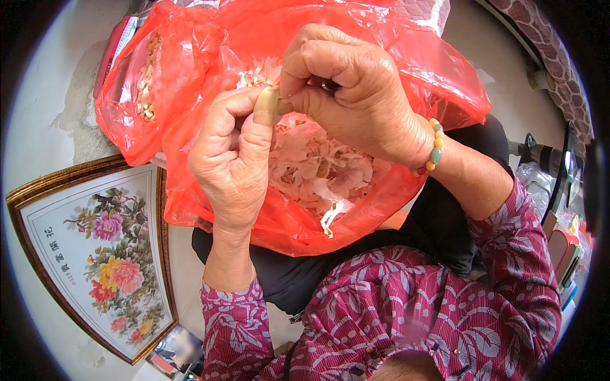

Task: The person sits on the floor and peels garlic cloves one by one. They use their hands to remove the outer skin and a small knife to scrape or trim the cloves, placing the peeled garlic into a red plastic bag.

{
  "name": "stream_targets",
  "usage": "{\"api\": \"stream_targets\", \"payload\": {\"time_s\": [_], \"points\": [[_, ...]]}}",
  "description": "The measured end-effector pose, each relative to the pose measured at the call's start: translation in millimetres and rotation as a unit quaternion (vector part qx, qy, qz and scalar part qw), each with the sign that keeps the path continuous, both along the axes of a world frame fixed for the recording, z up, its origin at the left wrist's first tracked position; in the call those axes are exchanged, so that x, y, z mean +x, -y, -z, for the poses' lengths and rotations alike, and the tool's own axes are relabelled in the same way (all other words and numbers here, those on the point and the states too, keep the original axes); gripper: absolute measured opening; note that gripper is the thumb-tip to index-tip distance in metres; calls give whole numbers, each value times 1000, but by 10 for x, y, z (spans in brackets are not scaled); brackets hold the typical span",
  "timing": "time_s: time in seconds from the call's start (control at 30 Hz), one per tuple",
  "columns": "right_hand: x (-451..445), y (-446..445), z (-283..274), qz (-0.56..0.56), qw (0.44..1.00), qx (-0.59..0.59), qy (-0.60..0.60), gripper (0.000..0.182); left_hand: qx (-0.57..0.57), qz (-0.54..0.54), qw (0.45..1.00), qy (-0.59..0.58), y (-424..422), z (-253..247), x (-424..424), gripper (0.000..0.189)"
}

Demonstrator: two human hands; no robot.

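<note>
My left hand (233,152) pinches a small pale yellow-green piece (267,105), perhaps a seed or a pod, between thumb and fingers. Against its upper right side are the fingertips of my right hand (338,90), thumb and index finger together; whether they grip the piece itself is hard to tell. Both hands are above an open red plastic bag (295,243) lying across my lap. Inside it is a heap of pale, thin, papery peelings (324,166). Some white strips (331,216) lie at the bag's near side.
A second red bag portion at the left holds small cream pieces (147,90). A framed flower picture (109,257) leans at the lower left. Books (114,52) stand behind the bag. Various items, including a red case (562,252), are at the far right.
</note>
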State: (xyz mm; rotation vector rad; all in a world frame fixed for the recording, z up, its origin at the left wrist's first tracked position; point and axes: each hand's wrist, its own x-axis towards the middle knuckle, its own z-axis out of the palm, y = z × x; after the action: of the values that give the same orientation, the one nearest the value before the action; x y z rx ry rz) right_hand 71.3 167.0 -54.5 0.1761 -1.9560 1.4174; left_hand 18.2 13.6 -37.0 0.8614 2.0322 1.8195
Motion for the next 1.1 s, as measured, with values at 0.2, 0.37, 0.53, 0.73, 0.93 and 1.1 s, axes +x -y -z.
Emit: {"api": "stream_targets", "payload": {"time_s": [0.2, 0.37, 0.53, 0.73, 0.93, 1.1], "points": [[-26, 44, 5, 6, 1000, -14, -5, 13, 38, -12, 998, 51, 8, 25, -41, 18], [12, 40, -19, 6, 999, 33, 4, 13, 45, -15, 995, 89, 16, 29, -37, 18], [26, 73, 57, 17, 993, 114, 1, 15, 9, -73, 997, 39, -50, 1, -15, 15], [106, 144, 27, -24, 987, 156, 3, 22, 44, -57, 991, 116, -24, -40, -75, 14], [148, 157, 47, -104, 975, 195, -7, 20, 146, -28, 960, 239, 43, 56, -211, 15], [176, 163, 84, -155, 966, 206, 17, 16, 190, 28, 934, 301, 75, 27, -306, 17]]}}
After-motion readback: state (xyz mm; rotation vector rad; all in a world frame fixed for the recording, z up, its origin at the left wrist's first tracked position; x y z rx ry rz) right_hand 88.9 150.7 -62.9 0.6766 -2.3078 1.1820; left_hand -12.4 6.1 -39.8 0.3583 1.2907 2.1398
